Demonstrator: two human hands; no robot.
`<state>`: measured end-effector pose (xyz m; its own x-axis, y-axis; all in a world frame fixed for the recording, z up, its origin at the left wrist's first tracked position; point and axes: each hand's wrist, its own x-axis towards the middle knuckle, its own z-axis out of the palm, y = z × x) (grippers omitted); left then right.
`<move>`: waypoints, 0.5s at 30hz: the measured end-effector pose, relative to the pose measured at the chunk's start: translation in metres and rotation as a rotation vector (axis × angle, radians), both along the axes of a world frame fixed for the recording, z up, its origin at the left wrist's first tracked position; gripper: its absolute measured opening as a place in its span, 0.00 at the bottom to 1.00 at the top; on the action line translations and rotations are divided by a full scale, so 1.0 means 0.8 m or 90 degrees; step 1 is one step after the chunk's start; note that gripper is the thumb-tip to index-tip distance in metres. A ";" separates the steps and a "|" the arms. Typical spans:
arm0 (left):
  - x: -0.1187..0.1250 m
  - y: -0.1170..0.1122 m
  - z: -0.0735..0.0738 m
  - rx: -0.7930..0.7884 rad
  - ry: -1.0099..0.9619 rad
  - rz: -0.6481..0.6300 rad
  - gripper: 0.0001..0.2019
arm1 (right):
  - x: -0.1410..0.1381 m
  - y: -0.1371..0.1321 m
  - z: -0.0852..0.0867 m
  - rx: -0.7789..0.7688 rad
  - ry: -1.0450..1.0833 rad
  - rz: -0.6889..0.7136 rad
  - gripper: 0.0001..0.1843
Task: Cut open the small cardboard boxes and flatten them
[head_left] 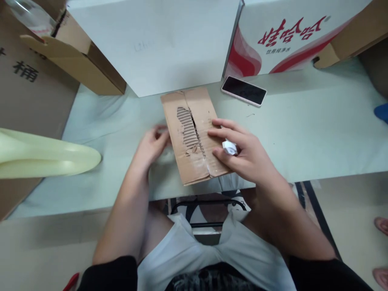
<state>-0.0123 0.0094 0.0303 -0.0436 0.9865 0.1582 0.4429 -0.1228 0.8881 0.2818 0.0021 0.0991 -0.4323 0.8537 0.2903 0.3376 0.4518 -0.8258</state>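
Observation:
A flat brown cardboard box (201, 121) lies tilted on the pale green tabletop, with a torn patch of exposed corrugation and a seam of clear tape along its upper face. My right hand (248, 151) rests on its right side, fingertips touching the cardboard. Tucked between the fingers of that hand is a small white object (229, 147), its kind unclear. At the box's left edge, my left hand (154, 144) is curled with thumb and fingers close together. Some blur and the box's edge hide what those fingertips hold, if anything.
A phone (244, 91) lies beyond the box to the right. Large white cartons (178, 44) stand along the back, one with red print (291, 40). On the left are an open brown box (87, 60) and a pale yellow rounded object (60, 155). The table's front edge borders my lap.

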 end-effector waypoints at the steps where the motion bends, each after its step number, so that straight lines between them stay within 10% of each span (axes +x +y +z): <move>1: 0.007 -0.001 0.009 0.070 -0.029 0.057 0.27 | -0.001 0.001 -0.001 -0.003 -0.004 0.003 0.18; 4: 0.034 -0.011 0.039 0.300 -0.059 0.005 0.32 | 0.000 0.001 0.000 0.005 -0.005 0.004 0.18; 8: 0.061 -0.024 0.059 0.310 0.117 -0.204 0.23 | 0.002 0.000 0.002 0.013 -0.016 0.003 0.17; 15: 0.064 -0.025 0.038 0.294 0.123 -0.140 0.22 | 0.013 0.000 0.002 0.054 -0.003 -0.111 0.15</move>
<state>0.0387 -0.0102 0.0609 0.2294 0.7945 0.5622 0.5124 -0.5897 0.6243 0.2923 0.0019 0.1010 -0.2820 0.8882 0.3628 0.4204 0.4543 -0.7854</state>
